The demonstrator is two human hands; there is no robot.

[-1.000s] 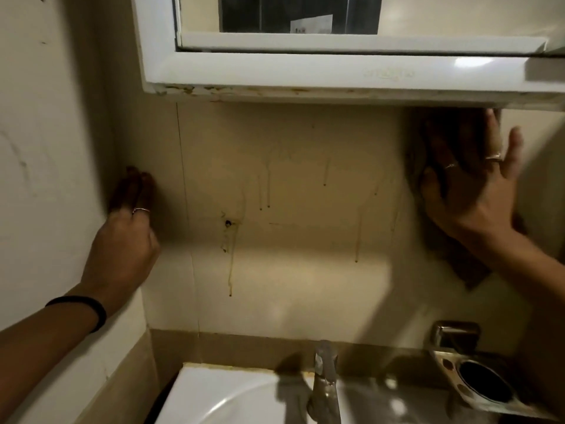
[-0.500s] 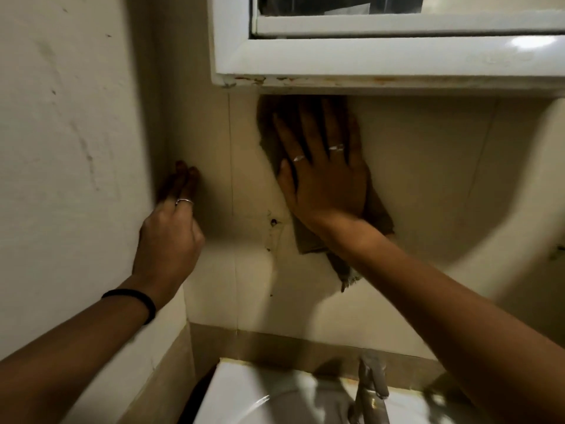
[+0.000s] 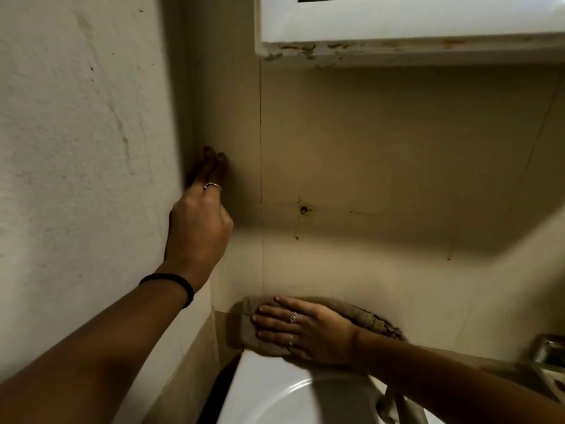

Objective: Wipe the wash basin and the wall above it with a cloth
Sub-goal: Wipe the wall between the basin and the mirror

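Cloth: brown, low on the wall, just above the basin rim. Right hand flat on it, fingers spread, pressing, no clenched grip. Left hand released, fingertips touching the corner of the wall. Cabinet overhead; tap at lower right.

- The right hand has swept the cloth from under the cabinet down to the foot of the wall, just above the basin.
- Its fingers now point left, flat on the cloth.
- The drip stains are gone from the wall.
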